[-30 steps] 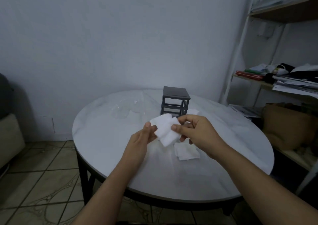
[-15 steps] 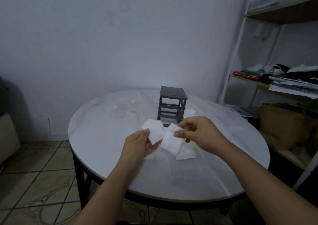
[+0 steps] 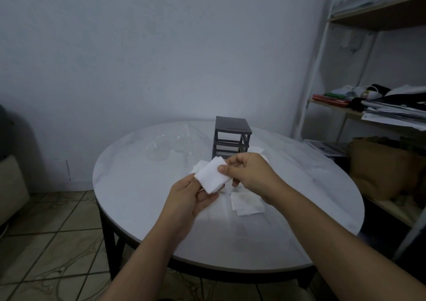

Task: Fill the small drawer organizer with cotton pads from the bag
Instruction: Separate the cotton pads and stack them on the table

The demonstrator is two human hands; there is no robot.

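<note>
A small stack of cotton pads [image 3: 212, 177] hangs over the worktop [image 3: 138, 185], pinched by the right hand [image 3: 249, 174] and gripped underneath by the fingers of the left hand [image 3: 186, 199]. The drawer organizer [image 3: 231, 139] stands at twelve o'clock from them, loose pads [image 3: 246, 202] lie at five and the clear bag [image 3: 166, 148] at eleven.

One person, seen from above | left hand [image 3: 189, 199] bare | right hand [image 3: 249, 174] bare | both forearms bare from behind the fingers to the lower frame edge
</note>
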